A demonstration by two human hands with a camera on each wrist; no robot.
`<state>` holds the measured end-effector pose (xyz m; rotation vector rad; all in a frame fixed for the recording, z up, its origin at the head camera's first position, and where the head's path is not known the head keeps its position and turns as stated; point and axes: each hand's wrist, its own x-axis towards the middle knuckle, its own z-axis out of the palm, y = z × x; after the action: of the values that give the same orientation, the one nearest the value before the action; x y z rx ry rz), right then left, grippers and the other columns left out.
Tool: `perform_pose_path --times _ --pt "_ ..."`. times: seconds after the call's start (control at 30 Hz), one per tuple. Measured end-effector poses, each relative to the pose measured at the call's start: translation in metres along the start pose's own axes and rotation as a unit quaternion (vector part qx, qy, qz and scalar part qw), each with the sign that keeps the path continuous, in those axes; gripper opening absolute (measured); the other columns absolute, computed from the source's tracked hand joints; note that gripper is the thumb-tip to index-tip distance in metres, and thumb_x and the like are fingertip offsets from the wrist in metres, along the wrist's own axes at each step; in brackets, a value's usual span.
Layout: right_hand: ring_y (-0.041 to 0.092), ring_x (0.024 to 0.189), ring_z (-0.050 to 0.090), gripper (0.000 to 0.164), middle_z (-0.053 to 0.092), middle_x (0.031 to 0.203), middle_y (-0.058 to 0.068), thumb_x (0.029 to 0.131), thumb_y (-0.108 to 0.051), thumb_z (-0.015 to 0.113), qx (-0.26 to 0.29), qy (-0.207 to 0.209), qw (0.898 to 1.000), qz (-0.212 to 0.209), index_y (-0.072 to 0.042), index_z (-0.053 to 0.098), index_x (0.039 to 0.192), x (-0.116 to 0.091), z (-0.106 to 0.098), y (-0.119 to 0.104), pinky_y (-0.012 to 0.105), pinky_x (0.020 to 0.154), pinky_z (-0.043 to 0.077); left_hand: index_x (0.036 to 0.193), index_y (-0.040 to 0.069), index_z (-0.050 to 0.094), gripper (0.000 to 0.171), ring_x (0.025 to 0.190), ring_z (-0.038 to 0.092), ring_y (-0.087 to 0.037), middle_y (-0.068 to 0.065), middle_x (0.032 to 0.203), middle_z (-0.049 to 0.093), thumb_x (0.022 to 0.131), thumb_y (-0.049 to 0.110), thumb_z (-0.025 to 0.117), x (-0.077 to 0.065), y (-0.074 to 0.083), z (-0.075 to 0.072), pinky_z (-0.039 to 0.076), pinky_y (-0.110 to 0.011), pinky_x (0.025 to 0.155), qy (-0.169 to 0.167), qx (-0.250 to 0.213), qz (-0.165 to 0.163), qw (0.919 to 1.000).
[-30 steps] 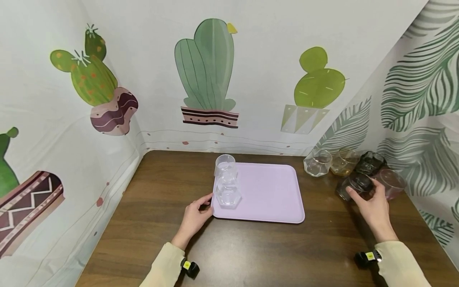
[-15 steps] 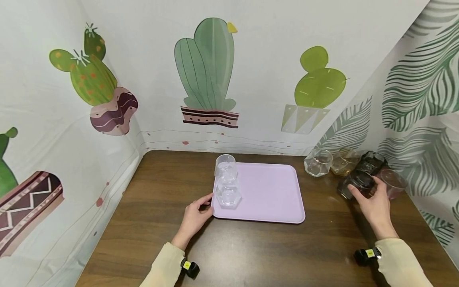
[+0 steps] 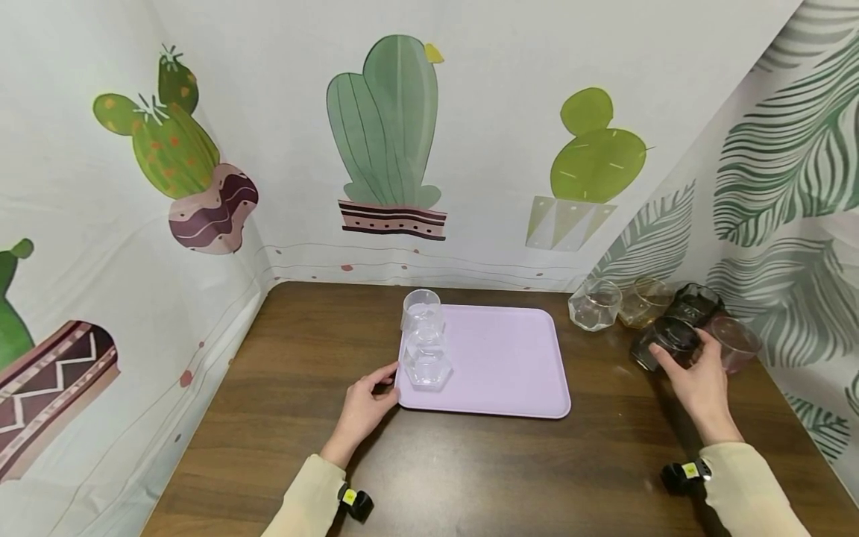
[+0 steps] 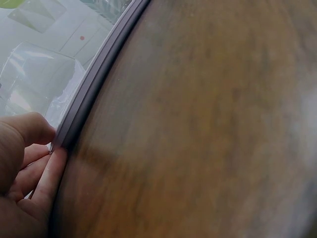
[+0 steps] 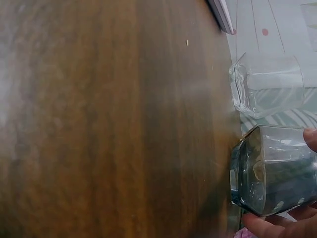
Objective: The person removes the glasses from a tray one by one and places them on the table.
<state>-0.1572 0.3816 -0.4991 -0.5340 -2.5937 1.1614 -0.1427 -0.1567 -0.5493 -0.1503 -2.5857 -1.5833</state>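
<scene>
Printed cloth [image 3: 496, 134] behind the table [image 3: 503, 470] suggests a makeshift indoor booth.

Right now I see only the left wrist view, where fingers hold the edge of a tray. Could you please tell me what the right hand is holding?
Observer: The right hand grips a dark glass.
Operator: Thank you. Which other glasses are near to it?
Observer: Four: a clear glass, an amber glass, a black glass and a pink glass.
Operator: And is the dark one on the tray?
Observer: No, it is right of the tray, apart from it.
</scene>
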Motion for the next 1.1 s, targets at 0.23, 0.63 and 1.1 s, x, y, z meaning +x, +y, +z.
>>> perform_pose_path --times 0.23,0.63,1.1 --pt "0.057 0.133 0.044 0.089 0.039 0.147 0.046 0.100 -0.036 0.063 0.000 -0.015 1.000 -0.004 0.007 0.014 0.161 0.003 -0.002 -0.003 0.066 0.102 0.037 0.130 0.004 0.073 0.044 0.101 0.069 -0.029 -0.016 0.106 0.073 0.087 -0.003 0.073 0.000 0.000 0.000 0.057 -0.019 0.078 -0.001 -0.003 -0.001 1.0000" --pt "0.054 0.131 0.048 0.087 0.045 0.144 0.044 0.099 -0.035 0.065 -0.011 -0.011 1.000 -0.014 0.008 0.019 0.159 0.003 -0.003 -0.007 0.044 0.100 0.043 0.130 0.003 0.073 0.044 0.101 0.069 -0.030 -0.016 0.106 0.074 0.087 -0.003 0.073 0.000 -0.001 0.000 0.058 -0.020 0.078 0.002 0.000 0.001 1.0000" --pt "0.049 0.133 0.049 0.082 0.037 0.157 0.031 0.097 -0.025 0.067 0.023 0.042 0.999 -0.023 0.003 0.024 0.160 -0.013 -0.009 -0.016 0.023 0.106 0.042 0.130 0.003 0.072 0.044 0.102 0.069 -0.030 -0.017 0.108 0.074 0.087 -0.004 0.072 0.000 -0.002 0.000 0.059 -0.022 0.079 -0.001 -0.001 0.001 1.0000"
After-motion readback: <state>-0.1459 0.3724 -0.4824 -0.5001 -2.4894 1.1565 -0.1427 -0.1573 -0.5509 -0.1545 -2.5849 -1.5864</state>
